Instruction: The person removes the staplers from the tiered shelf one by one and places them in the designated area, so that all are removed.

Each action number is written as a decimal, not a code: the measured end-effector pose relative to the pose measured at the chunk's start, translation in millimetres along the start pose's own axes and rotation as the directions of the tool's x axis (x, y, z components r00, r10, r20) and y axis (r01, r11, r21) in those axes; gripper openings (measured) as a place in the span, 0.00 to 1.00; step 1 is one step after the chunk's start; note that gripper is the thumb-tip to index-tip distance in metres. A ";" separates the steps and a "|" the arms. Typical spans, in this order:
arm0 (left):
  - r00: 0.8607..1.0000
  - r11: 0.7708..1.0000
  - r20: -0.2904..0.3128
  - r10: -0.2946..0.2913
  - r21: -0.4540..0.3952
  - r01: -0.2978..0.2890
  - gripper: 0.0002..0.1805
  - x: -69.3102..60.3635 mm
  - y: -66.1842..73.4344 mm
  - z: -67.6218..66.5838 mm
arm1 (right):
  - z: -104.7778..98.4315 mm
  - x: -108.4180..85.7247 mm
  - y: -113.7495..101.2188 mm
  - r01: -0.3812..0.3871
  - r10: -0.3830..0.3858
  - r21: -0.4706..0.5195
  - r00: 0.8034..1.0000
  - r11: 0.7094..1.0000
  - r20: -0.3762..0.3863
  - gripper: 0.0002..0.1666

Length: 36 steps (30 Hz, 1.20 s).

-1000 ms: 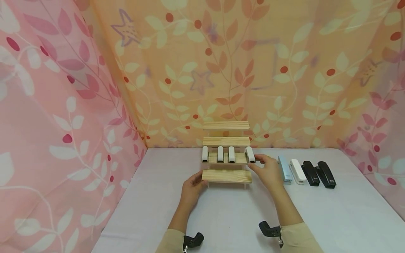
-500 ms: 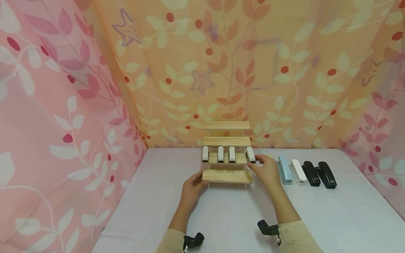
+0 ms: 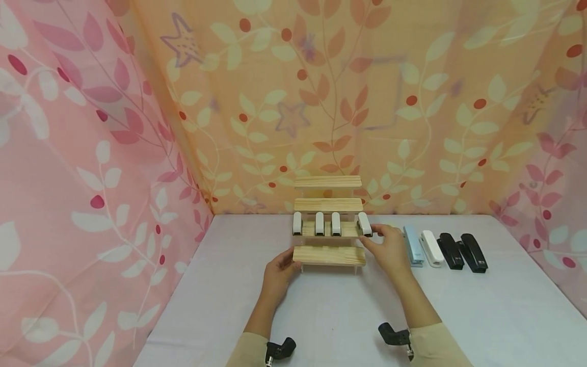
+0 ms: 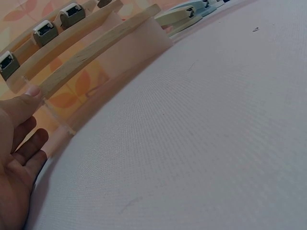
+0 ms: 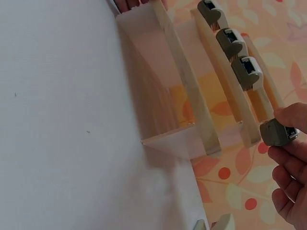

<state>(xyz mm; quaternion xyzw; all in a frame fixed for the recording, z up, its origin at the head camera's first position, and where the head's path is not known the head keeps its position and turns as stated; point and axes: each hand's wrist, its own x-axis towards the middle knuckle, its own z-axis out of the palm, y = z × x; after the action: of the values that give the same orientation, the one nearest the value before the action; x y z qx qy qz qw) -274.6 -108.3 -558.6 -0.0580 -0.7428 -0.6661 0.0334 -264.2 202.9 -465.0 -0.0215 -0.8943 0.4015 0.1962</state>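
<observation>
A tiered wooden display rack (image 3: 328, 256) with clear side supports stands mid-table. On its second tier from the bottom sit three white staplers (image 3: 319, 224), their dark undersides showing in the right wrist view. At that tier's right end is another white stapler (image 3: 364, 224), slightly tilted and partly over the edge. My right hand (image 3: 389, 250) pinches it between thumb and fingers (image 5: 288, 165). My left hand (image 3: 276, 276) holds the left end of the bottom tier, its thumb at the board's corner in the left wrist view. Some left fingers are hidden behind the rack in the head view.
To the right on the white table (image 3: 330, 316) lie a light blue stapler (image 3: 414, 246), a white stapler (image 3: 432, 248) and two black staplers (image 3: 451, 252), side by side. The rack's upper two boards (image 3: 328, 205) carry nothing. Patterned cloth (image 3: 275, 102) closes off the back and sides.
The stapler in my right hand has shifted slightly to the right, along with the hand. My left hand and the rack have stayed in place.
</observation>
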 end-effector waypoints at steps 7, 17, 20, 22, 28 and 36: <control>1.000 1.000 -0.006 -0.004 -0.002 0.004 0.32 -0.6 1.1 2.8 | -23.9 -9.8 -2.7 0.060 -0.062 -0.028 0.995 0.998 -0.076 0.27; 0.999 0.999 -0.027 -0.017 0.042 0.019 0.35 -1.3 2.9 1.4 | -63.2 -30.8 1.9 0.058 -0.070 -0.105 0.991 0.993 -0.117 0.29; 0.999 0.998 -0.035 -0.021 0.051 0.023 0.35 -0.9 2.4 0.3 | -73.8 -37.7 6.1 0.063 -0.077 -0.120 0.991 0.991 -0.113 0.29; 0.999 0.998 -0.038 -0.024 0.053 0.026 0.35 -0.2 1.4 -0.2 | -80.6 -42.0 9.4 0.062 -0.077 -0.128 0.991 0.990 -0.113 0.29; 0.999 0.999 -0.038 -0.026 0.036 0.028 0.34 0.4 0.4 -0.6 | -96.4 -54.9 17.7 0.037 -0.053 -0.147 0.993 0.988 -0.105 0.32; 1.000 1.000 -0.018 -0.012 0.012 0.012 0.33 -0.8 1.2 0.9 | -99.1 -67.1 34.1 0.000 -0.010 -0.148 0.997 0.989 -0.072 0.34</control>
<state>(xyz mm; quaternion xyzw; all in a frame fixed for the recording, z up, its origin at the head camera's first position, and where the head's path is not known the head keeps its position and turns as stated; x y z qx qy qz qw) -273.6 -107.3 -557.6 -0.0475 -0.7467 -0.6624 0.0366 -169.9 283.1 -452.6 -0.0484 -0.9140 0.3324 0.2276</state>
